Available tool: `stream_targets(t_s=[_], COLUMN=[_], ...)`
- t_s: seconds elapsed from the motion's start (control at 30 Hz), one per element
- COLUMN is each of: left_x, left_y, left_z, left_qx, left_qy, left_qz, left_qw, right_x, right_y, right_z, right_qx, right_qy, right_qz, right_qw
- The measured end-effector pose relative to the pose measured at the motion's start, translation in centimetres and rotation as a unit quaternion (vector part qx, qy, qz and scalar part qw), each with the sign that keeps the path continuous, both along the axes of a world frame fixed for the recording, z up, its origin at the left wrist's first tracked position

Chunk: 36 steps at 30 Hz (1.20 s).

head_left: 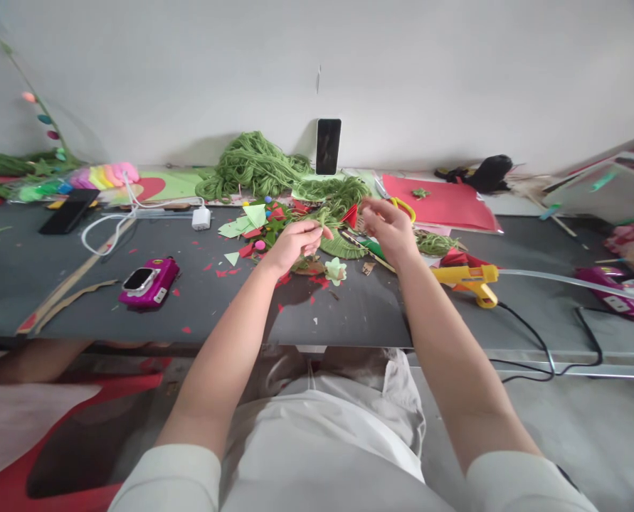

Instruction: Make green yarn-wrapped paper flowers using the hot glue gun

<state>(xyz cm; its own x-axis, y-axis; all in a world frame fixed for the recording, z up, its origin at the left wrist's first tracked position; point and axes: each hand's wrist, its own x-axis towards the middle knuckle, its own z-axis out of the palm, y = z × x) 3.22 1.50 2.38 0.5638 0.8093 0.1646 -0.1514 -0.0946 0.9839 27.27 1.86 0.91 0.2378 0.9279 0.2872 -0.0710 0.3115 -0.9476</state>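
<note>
My left hand [297,246] is closed in a pinch, with green yarn [324,217] at its fingertips. To the right, my right hand [390,226] is raised with its fingers curled together; whatever they hold, if anything, is too small to make out. A folded red paper piece [351,216] shows between the two hands. Below them lie a round green yarn-wrapped piece [343,245] and a pale green paper flower [336,271]. Yellow-handled scissors [405,208] rest just behind my right hand, partly hidden by it.
A yellow glue gun [469,279] lies right of my right forearm, its black cable running off the table edge. Green yarn [255,167] is heaped at the back near an upright phone [328,146]. A purple device [149,282] and white charger [201,218] are at left.
</note>
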Motion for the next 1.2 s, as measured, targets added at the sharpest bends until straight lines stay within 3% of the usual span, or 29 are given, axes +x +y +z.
stream_targets(t_s=[0.2,0.43,1.2], left_x=[0.0,0.2,0.3], left_y=[0.0,-0.3,-0.3], left_z=[-0.1,0.3,-0.1], left_qx=[-0.019,-0.026,-0.045], left_qy=[0.007,0.013,0.006], left_qz=[-0.007,-0.036,-0.061], left_qw=[1.0,0.999,0.997], right_x=[-0.4,-1.2,-2.8], right_y=[-1.2,-2.0,-2.4], right_z=[0.5,0.6,1.2], right_qx=[-0.005,0.019,0.082], right_qy=[-0.1,-0.12,-0.117], right_qz=[0.146,0.201,0.188], right_qw=[0.984,0.972,0.972])
